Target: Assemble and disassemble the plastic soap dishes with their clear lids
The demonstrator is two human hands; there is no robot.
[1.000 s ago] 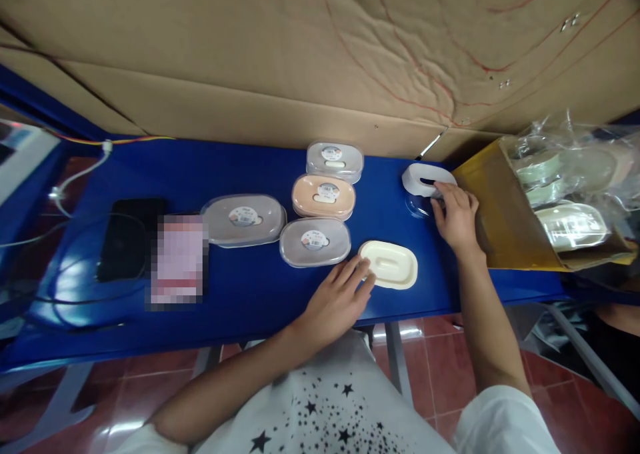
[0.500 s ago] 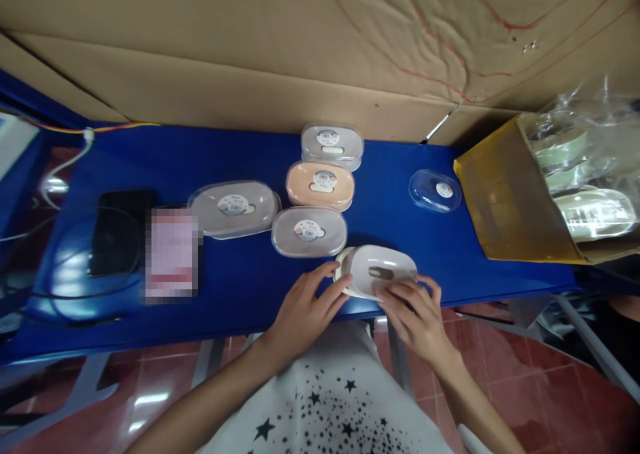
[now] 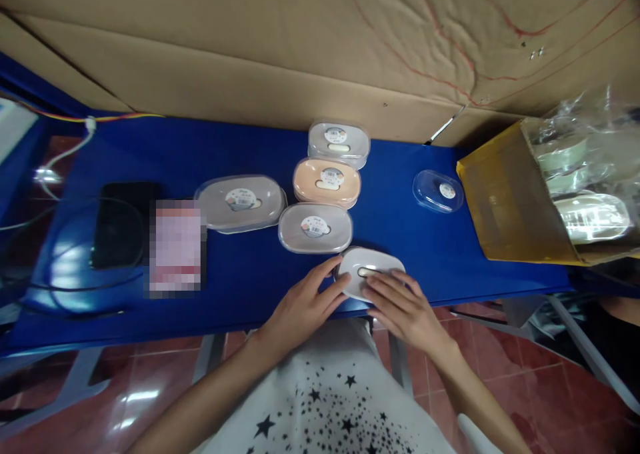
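Observation:
A light grey oval container [image 3: 354, 262] with a slot in its top lies at the front edge of the blue table. My left hand [image 3: 307, 304] grips its left end between thumb and fingers. Over its right part lies my right hand [image 3: 405, 307], fingers on the top and round the far side. Just behind is a grey oval box [image 3: 293, 234] with a round label under a clear cover. Beyond it stand a peach box [image 3: 306, 174] and another pale box [image 3: 357, 141]. A larger grey box [image 3: 215, 207] sits to the left.
A clear oval lid [image 3: 430, 191] with a label lies at the right. Beside it an open cardboard box [image 3: 520, 207] holds plastic-wrapped containers. On the left of the blue table [image 3: 240, 267] are a black device [image 3: 123, 224], cables and a blurred pink item [image 3: 175, 241]. Cardboard [image 3: 225, 67] stands behind.
The light grey piece has moved left and now sits over the cream part that showed at its left end. My right hand has moved left with it. The view has shifted slightly.

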